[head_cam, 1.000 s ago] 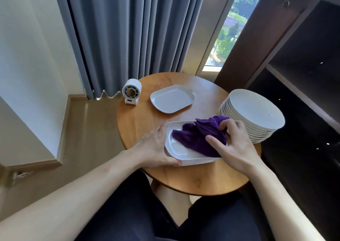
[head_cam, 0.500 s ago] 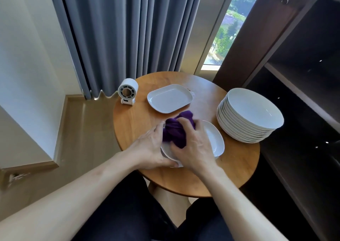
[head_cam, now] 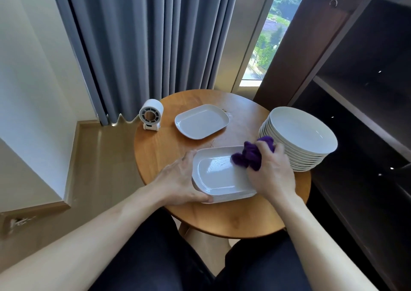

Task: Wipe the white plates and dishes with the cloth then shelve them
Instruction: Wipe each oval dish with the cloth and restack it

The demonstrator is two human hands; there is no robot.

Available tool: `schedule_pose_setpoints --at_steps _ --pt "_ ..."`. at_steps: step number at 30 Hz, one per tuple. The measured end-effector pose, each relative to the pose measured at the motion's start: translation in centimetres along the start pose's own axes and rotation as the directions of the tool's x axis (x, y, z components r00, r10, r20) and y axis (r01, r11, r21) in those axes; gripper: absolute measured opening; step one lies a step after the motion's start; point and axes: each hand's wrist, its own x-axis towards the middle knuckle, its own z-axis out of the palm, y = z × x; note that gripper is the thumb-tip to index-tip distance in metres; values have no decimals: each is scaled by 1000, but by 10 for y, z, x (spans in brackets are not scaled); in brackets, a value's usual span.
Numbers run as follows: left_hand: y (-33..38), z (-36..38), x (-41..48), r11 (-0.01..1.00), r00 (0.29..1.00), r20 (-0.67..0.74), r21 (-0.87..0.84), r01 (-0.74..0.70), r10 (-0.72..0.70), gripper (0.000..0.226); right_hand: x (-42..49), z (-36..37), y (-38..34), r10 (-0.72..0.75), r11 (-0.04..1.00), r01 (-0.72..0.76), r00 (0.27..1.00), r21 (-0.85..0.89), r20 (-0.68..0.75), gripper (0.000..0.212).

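A small stack of white rectangular dishes (head_cam: 219, 175) lies on the round wooden table (head_cam: 233, 221) in front of me. My left hand (head_cam: 178, 183) grips the stack's left edge. My right hand (head_cam: 272, 175) holds a bunched purple cloth (head_cam: 250, 155) against the right end of the top dish. A single white rectangular dish (head_cam: 202, 121) sits farther back on the table. A tall stack of round white plates (head_cam: 299, 138) stands at the table's right edge, just behind the cloth.
A small white desk fan (head_cam: 150, 117) stands at the table's back left. Dark wooden shelves (head_cam: 360, 104) open to the right of the table. Grey curtains (head_cam: 151, 35) hang behind, and my knees sit under the table's near edge.
My right hand has swept the cloth from the left end of the top dish to its right end. My left hand keeps its hold on the stack's left edge.
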Motion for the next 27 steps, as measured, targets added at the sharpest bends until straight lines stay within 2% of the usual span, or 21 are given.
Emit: schedule_pose_setpoints --at_steps 2,3,6,9,13,16,19,21,22,24,25,27 --pt "0 0 0 999 1000 2 -34 11 -11 120 11 10 -21 112 992 -114 993 -52 -26 52" --pt "0 0 0 998 1000 1 -56 21 -21 119 11 16 -36 113 988 -114 993 -101 -16 48" --pt "2 -1 -3 989 998 -16 -137 50 -53 116 -4 31 -79 -34 999 34 999 -37 15 48" --pt "5 0 -2 995 996 -47 -72 75 -78 108 -27 31 -94 -242 970 242 967 9 76 49" --pt "6 -2 -2 996 996 -38 -17 86 -87 120 -30 9 -72 -309 951 299 929 75 205 49" --pt "4 -4 -4 999 999 -25 -10 39 -39 117 -34 -7 -40 -288 958 280 931 67 226 51" --pt "4 -4 -7 996 1000 -14 89 -8 10 127 -37 -18 -2 -208 978 202 968 56 142 60" --pt "6 -6 -11 989 999 -20 141 -46 50 134 -37 -21 24 -81 974 71 996 213 39 62" --pt "7 -7 -13 985 994 -41 144 -97 104 130 -37 -22 37 -1 946 4 1000 323 -10 61" --pt "11 -6 -18 966 974 -62 155 -205 216 107 -39 -22 61 171 847 -123 984 518 -45 58" --pt "13 -5 -21 956 965 -62 165 -241 254 90 -41 -20 72 251 762 -189 968 619 -13 54" --pt "19 0 -24 944 953 -70 179 -278 294 60 -43 -19 85 380 486 -319 916 814 132 40"
